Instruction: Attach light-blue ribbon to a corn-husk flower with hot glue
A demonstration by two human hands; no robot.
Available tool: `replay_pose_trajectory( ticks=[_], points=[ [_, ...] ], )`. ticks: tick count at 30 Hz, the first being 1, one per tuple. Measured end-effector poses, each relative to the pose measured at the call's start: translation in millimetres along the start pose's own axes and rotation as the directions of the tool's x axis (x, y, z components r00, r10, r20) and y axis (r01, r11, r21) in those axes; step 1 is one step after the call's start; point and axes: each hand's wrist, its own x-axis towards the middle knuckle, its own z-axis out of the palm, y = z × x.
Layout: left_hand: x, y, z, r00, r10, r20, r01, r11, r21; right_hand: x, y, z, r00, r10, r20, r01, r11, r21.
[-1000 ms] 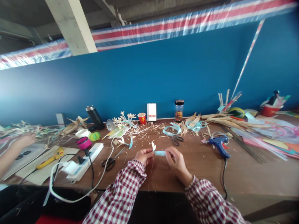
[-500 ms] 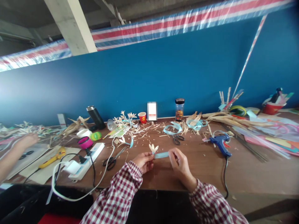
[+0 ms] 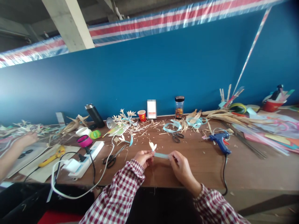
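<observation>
Between the thumb and fingers of my left hand (image 3: 144, 158) is the base of a small pale flower (image 3: 152, 146), which looks made of dried husk and points upward. A light blue ribbon (image 3: 161, 155) runs from the flower's base across to my right hand (image 3: 179, 164), whose thumb and fingers pinch its other end. The strip is stretched nearly level between both hands, above the front of the brown table (image 3: 201, 174). A thin stem seems to hang below my left hand. Black scissors (image 3: 110, 161) lie to the left of my left hand.
A blue glue gun (image 3: 220, 141) with its cord lies at right. Left are a white power strip (image 3: 90, 160) and a yellow glue gun (image 3: 52, 156). A red paper cup (image 3: 141, 115), a jar (image 3: 179, 108) and more scissors (image 3: 177, 137) stand or lie behind. Another person's arm (image 3: 17, 147) reaches in far left.
The flower has turned slightly in my left hand and its petals look closer together. The ribbon has twisted to a thinner, paler face. My right hand stays pinched on it.
</observation>
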Motion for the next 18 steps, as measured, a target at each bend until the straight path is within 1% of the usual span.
replay_pose_trajectory(
  ticks=[3,8,12,16,18],
  points=[
    [3.9,-0.9,0.6,1.000,0.008,0.004,-0.008,1.000,0.011,-3.1,-4.6,-1.7,0.996,-0.080,0.030,0.079,0.997,0.023],
    [4.1,-1.7,0.6,1.000,-0.011,0.021,0.010,0.999,0.043,-7.0,-9.2,-4.6,0.975,-0.211,0.064,0.206,0.976,0.072],
    [2.3,-3.4,-2.1,0.999,-0.006,0.042,0.002,0.997,0.080,-7.1,-8.9,-4.4,0.982,-0.187,0.015,0.184,0.978,0.096],
    [5.4,-6.4,-5.5,0.999,0.016,0.040,-0.022,0.989,0.145,-7.4,-8.8,-3.6,0.974,-0.224,0.046,0.219,0.972,0.089],
    [8.1,-6.8,-5.8,0.999,0.030,0.028,-0.035,0.980,0.197,-8.2,-8.0,-2.8,0.975,-0.220,0.041,0.217,0.974,0.061]
  ],
)
